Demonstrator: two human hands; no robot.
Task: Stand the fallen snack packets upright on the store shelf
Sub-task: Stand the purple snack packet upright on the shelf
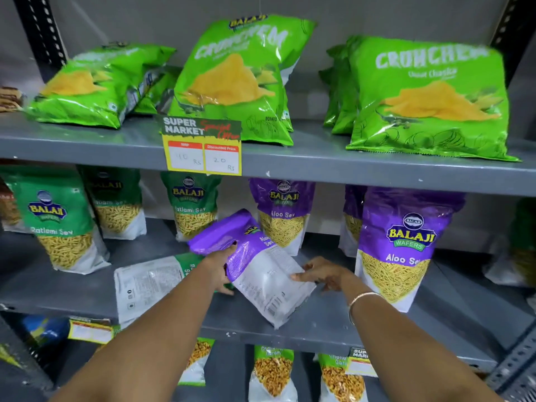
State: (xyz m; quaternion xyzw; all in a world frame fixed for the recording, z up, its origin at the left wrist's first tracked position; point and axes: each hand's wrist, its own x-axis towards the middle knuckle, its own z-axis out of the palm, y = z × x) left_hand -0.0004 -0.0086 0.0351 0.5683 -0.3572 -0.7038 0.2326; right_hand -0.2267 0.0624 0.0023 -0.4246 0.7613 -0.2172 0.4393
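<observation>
A purple-and-white Aloo Sev packet is tilted back-side up above the middle shelf, top pointing up-left. My left hand grips its purple upper part. My right hand touches its white lower right edge with fingers spread. Under it lies a green-and-white Ratlami Sev packet, flat on its face, printed back showing. On the top shelf a green Crunchem bag lies fallen at the left, partly over another fallen bag behind it.
Upright Aloo Sev packets stand right and behind, Ratlami Sev packets stand left. Two Crunchem bags lean upright above. A yellow price tag hangs from the top shelf's edge. More packets fill the lower shelf.
</observation>
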